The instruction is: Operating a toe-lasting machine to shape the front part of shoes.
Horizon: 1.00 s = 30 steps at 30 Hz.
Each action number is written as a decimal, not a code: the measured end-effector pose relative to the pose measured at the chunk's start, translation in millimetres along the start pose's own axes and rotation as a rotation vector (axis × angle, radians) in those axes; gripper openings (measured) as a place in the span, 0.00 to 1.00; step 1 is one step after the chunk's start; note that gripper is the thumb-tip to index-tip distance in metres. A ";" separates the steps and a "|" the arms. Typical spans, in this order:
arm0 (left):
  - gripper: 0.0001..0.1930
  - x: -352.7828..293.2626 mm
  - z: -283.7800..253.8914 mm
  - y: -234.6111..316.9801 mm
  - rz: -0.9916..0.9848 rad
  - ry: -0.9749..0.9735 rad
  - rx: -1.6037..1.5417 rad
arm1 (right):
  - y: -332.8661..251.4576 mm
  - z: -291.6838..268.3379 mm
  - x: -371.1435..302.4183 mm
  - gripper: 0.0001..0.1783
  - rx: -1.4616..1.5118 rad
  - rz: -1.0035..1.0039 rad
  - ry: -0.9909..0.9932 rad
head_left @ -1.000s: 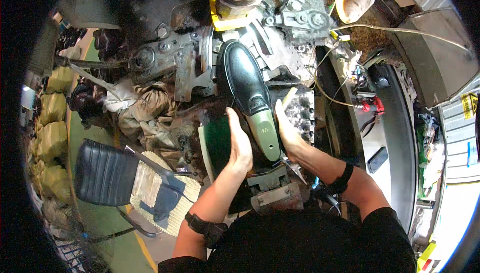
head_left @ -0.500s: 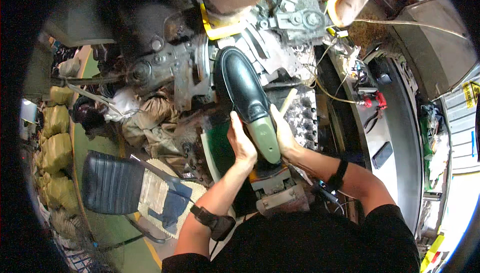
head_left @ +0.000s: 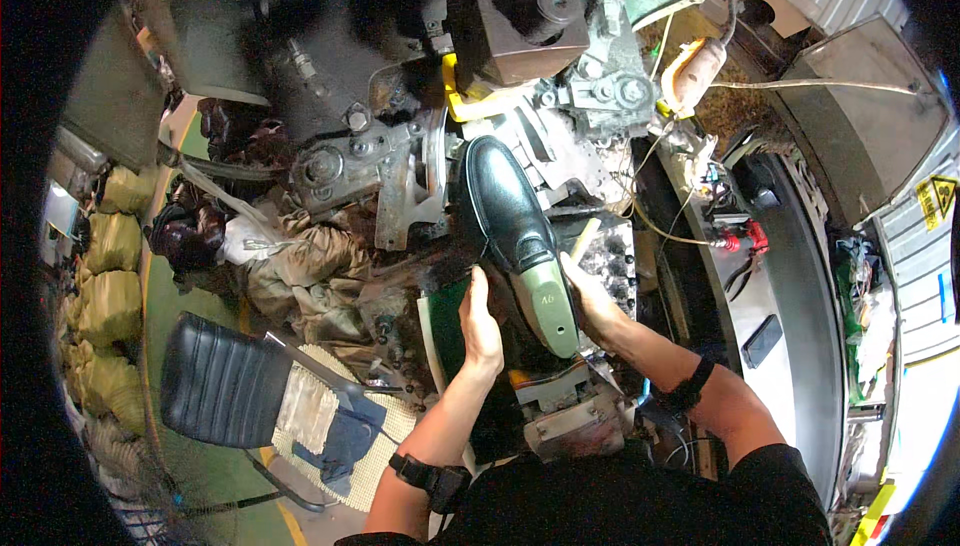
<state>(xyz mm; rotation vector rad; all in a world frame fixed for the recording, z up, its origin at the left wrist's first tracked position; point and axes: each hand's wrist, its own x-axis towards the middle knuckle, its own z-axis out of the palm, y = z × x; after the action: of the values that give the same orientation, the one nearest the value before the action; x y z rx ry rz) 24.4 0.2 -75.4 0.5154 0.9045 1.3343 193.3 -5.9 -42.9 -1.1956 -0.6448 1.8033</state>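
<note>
A black leather shoe upper (head_left: 505,191) is fitted over a green shoe last (head_left: 546,311), toe pointing away from me into the machine. A small hole shows near the last's rear end. My left hand (head_left: 482,331) is held upright to the left of the last, fingers stretched and open, with a gap between. My right hand (head_left: 594,304) lies along the last's right side, its fingertips beside the shoe's heel edge. Its fingers look straight rather than wrapped round; some are hidden, and I cannot tell how firmly they touch.
A large greasy machine (head_left: 400,171) with a yellow bracket (head_left: 462,104) surrounds the toe. At left stand a black chair (head_left: 220,381), a heap of brown cloth (head_left: 300,266) and yellowish sacks (head_left: 108,306). A lit lamp (head_left: 692,76), phone (head_left: 763,341) and red-handled tool (head_left: 742,238) are at right.
My left hand has come off the last and moved slightly left, opening. My right hand has loosened but stays beside it. The whole view has shifted, so the shoe appears lower and further right.
</note>
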 end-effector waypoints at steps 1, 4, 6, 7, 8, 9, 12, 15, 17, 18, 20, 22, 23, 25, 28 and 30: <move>0.26 0.7 -3.9 -0.1 -0.013 0.030 0.006 | 1.7 -0.7 0.2 0.28 0.000 -0.007 0.002; 0.24 -0.4 -1.1 9.8 -0.005 0.059 0.021 | 4.9 -10.1 10.6 0.28 -0.024 -0.065 0.002; 0.24 9.6 -2.0 13.9 0.028 0.110 0.024 | 0.9 -9.7 17.3 0.28 0.022 -0.065 -0.020; 0.24 13.8 -4.3 12.6 0.035 0.105 0.018 | -3.2 -4.2 20.2 0.28 0.070 -0.052 -0.049; 0.24 18.5 -6.0 11.2 0.051 0.139 -0.004 | -7.1 0.5 23.1 0.28 0.063 -0.059 -0.051; 0.23 21.9 -0.2 14.6 0.061 0.165 -0.025 | -11.2 2.0 25.9 0.28 0.157 -0.064 -0.118; 0.25 29.8 15.3 28.5 -0.190 0.052 -0.356 | -31.5 14.7 29.5 0.26 0.375 -0.036 -0.250; 0.26 24.7 29.0 26.3 -0.178 0.064 -0.515 | -26.8 16.9 32.0 0.22 0.362 -0.034 -0.154; 0.24 27.6 30.9 25.9 -0.151 0.112 -0.502 | -21.4 17.7 36.8 0.20 0.376 -0.111 -0.131; 0.24 29.2 30.8 24.3 -0.152 0.114 -0.502 | -19.5 16.6 36.7 0.20 0.254 -0.223 -0.049; 0.23 27.3 28.5 19.3 -0.154 0.117 -0.503 | -9.8 6.5 45.4 0.21 0.160 -0.339 0.022; 0.22 25.5 29.2 21.2 -0.150 0.150 -0.549 | -7.3 11.2 43.4 0.22 0.082 -0.351 0.115; 0.22 28.1 28.9 23.4 -0.148 0.153 -0.549 | -6.8 13.4 44.0 0.22 0.085 -0.351 0.141; 0.21 25.4 25.3 26.7 -0.197 0.156 -0.508 | -5.3 16.8 40.6 0.22 0.111 -0.352 0.135; 0.20 20.3 32.1 31.8 -0.192 0.192 -0.477 | -8.1 18.8 35.9 0.23 0.139 -0.340 0.141; 0.20 20.6 33.3 31.4 -0.192 0.213 -0.465 | -8.8 17.0 37.2 0.23 0.142 -0.319 0.147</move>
<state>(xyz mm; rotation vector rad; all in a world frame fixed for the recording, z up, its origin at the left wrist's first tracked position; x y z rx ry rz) 31.8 32.0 -37.3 -0.0727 0.7588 1.3814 174.6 31.3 -46.5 -1.0523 -0.5760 1.4555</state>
